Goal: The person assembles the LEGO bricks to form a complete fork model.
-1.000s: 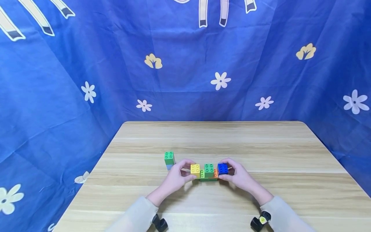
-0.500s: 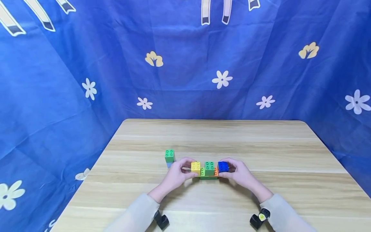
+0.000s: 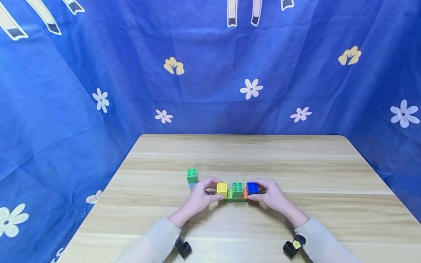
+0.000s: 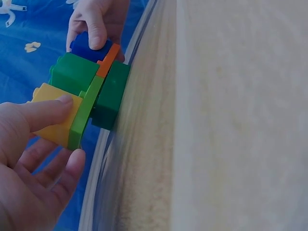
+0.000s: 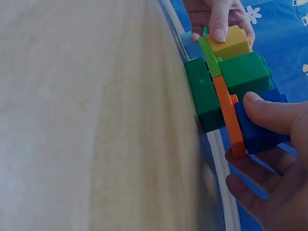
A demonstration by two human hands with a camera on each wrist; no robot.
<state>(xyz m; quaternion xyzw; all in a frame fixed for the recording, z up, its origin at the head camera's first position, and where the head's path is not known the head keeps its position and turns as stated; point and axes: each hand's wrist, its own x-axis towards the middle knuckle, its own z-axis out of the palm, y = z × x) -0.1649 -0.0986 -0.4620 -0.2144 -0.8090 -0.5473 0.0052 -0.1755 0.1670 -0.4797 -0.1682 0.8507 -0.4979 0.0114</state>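
Between the hands is a toy brick build. Its base is a dark green brick (image 4: 111, 96), topped by a thin lime plate (image 4: 86, 111) and a thin orange plate (image 5: 228, 115) side by side. On these plates sit a yellow brick (image 3: 222, 189) at the left, a green brick (image 3: 237, 189) in the middle and a blue brick (image 3: 252, 188) at the right. My left hand (image 3: 203, 195) grips the yellow brick, its thumb on the near side. My right hand (image 3: 271, 196) holds the blue brick the same way, fingertips at the orange plate's end.
Left of the build, behind my left hand, stands a small tower with a green brick (image 3: 192, 174) over a light blue brick (image 3: 192, 186). Everything is on a wooden table (image 3: 243, 153). A blue patterned cloth (image 3: 210, 80) hangs behind and at the sides.
Both hands keep their hold on the yellow and blue bricks, and the build stays in place. The head view has shifted slightly.
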